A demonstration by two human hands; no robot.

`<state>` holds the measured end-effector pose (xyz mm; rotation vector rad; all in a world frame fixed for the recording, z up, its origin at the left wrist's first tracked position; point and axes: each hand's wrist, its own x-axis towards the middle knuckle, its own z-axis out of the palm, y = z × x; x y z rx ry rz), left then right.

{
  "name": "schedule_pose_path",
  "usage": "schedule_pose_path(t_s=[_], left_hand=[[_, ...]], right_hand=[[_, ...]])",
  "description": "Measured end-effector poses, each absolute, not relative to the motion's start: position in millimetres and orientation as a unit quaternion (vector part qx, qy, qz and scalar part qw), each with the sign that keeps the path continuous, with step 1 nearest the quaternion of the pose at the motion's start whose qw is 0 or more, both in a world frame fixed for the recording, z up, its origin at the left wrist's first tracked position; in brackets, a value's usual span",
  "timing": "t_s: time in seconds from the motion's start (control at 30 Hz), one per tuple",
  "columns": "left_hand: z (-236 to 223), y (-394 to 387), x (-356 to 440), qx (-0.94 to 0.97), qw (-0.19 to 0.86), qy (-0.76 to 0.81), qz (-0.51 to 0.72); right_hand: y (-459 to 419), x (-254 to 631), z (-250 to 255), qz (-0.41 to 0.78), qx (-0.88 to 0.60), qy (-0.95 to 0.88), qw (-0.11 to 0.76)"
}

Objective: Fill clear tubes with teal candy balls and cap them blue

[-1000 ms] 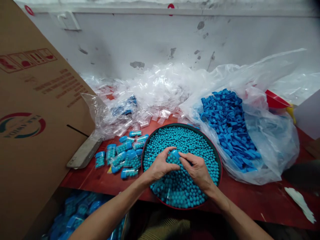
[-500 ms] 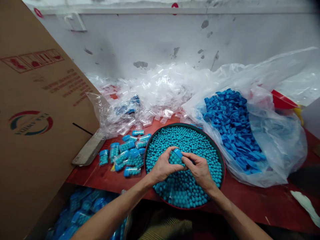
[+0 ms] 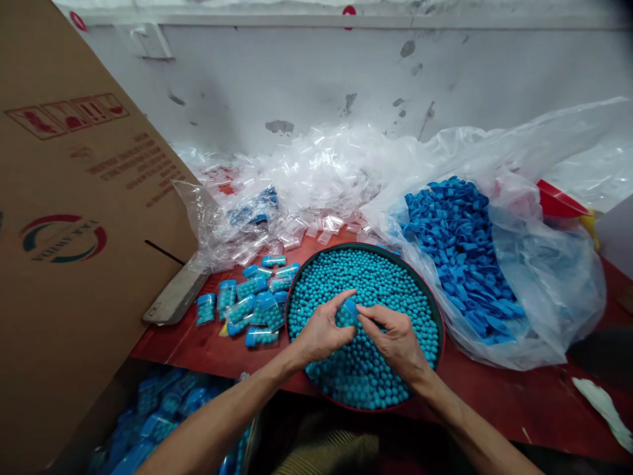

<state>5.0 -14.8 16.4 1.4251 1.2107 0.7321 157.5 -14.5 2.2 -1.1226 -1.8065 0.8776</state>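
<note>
Taking the round tub as the clock's centre, the left hand (image 3: 324, 323) curls thumb and forefinger firmly around a small clear plastic jar of turquoise beads (image 3: 345, 315), held over the middle. The right hand (image 3: 393, 333) pinches the edge of its blue cap. Keeping the jar steady and the pressure even should protect its thin-looking wall and keep the cap square.

At nine to ten o'clock stands a tall, flat-sided brown cardboard box (image 3: 74, 178); closer, at nine, smooth capped jars (image 3: 267, 307) lie jumbled. Glossy, crinkled clear sachets (image 3: 336, 171) heap towards eleven. The dark-walled round tub (image 3: 434, 305) brims with smooth spherical beads (image 3: 376, 277). At two o'clock, a filmy, creased plastic bag (image 3: 548, 297) spills angular blue pieces (image 3: 455, 251).
</note>
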Motion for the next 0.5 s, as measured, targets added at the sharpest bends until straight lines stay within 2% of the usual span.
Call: schedule_pose_path(t_s=[0.3, 0.4, 0.5], left_hand=[[12.3, -15.4, 9.1, 0.622, 0.485, 0.519, 0.329], [14.7, -14.0, 9.7, 0.617, 0.484, 0.518, 0.341], [17.3, -10.7, 8.9, 0.571, 0.567, 0.491, 0.334]], right_hand=[[1.2, 171.8, -5.2, 0.271, -0.344, -0.832, 0.34], [6.1, 175.0, -0.3, 0.343, -0.358, -0.795, 0.35], [13.2, 178.4, 10.3, 0.48, -0.387, -0.715, 0.329]])
